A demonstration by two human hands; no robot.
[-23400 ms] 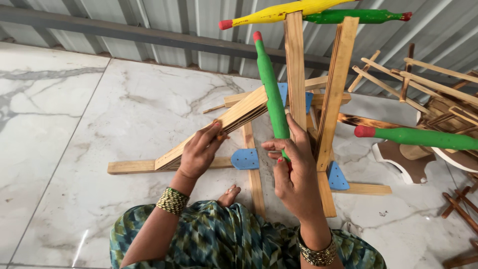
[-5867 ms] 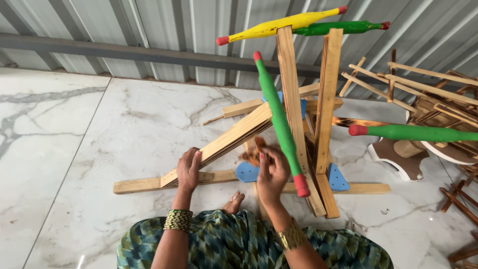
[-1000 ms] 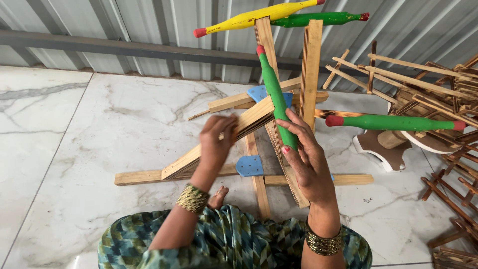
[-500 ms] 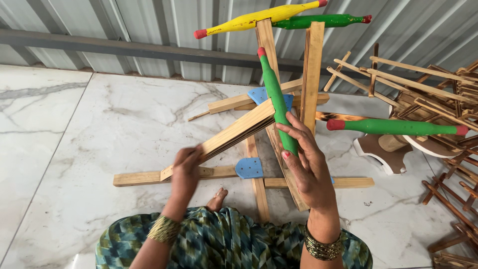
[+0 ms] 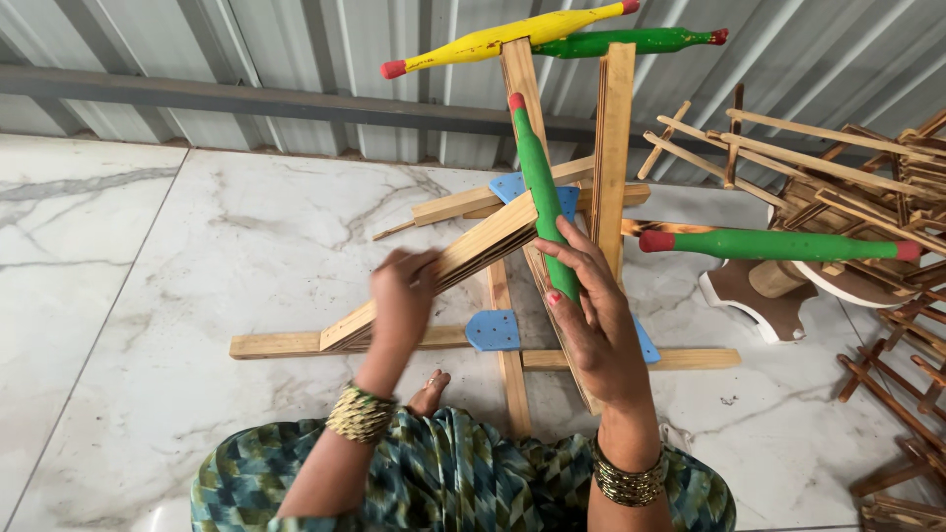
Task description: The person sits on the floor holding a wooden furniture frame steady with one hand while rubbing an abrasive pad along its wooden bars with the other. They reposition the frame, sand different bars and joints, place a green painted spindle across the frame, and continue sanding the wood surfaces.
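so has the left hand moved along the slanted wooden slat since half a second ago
Yes. The left hand has slid up the slanted wooden slat, nearer the blue plastic bracket on the base.

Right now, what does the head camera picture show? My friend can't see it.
A seated person's right hand grips a green wooden pin on an upright wooden frame, while the left hand touches a slanted wooden slat. Yellow and green pins sit on top, above a marble floor.

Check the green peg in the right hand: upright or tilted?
Tilted. The green peg leans, red tip up-left, lower end in the right hand.
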